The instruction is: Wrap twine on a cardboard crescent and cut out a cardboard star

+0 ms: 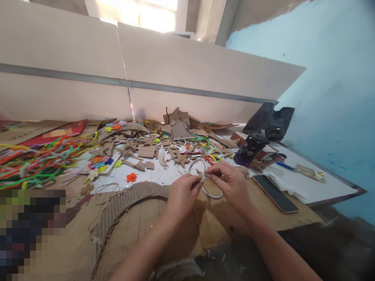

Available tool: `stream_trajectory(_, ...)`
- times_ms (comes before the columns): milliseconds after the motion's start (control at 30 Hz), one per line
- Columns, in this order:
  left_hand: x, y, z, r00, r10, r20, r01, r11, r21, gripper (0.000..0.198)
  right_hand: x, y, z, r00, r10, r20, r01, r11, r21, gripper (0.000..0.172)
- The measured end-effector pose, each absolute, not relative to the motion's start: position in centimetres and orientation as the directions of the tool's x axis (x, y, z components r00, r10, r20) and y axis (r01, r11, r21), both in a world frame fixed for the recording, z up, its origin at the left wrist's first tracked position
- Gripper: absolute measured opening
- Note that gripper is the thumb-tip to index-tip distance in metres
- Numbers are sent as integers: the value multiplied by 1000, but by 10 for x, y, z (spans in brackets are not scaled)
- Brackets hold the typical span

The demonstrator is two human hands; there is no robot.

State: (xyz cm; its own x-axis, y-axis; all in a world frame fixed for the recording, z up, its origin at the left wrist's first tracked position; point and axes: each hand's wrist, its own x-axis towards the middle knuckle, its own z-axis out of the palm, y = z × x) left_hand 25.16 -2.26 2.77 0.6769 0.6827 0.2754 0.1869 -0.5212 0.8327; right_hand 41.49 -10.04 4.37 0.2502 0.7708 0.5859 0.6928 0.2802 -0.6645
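My left hand (184,192) is closed in a pinch around a small pointed piece of brown cardboard (199,173). Facing it, my right hand (231,182) pinches a thin white strand (214,197) that curves in loops around and below the fingertips. The fingertips of both hands nearly meet, and their exact contact with the strand is partly hidden. Left of my left hand lies a curved band of corrugated cardboard (129,199) on the cardboard-covered table. Beyond the hands sits a cut cardboard star (181,159).
Colourful pipe cleaners (43,160) pile up at left. Flower shapes (101,163), a small glue bottle (161,155) and cardboard scraps (146,151) cover the back. At right are a phone (275,194), a dark cup (250,148) and a blue-handled tool (285,166). White panels (205,66) stand behind.
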Motion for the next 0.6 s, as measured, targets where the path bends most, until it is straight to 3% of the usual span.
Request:
stream_trajectory(200,252,-22,23,659,717,225,154,-421,894,21,422,-107,46,341,751,565,666,231,-709,14)
stream_trajectory(367,255,-24,17,655,731,190,81,-318,945,23,424,-104,39,375,834,405,538,160,-828,33)
stream_trajectory(600,252,-32,22,645,713,274,130,-456,880,20,416,-93,23,364,894,263,355,128,-926,29)
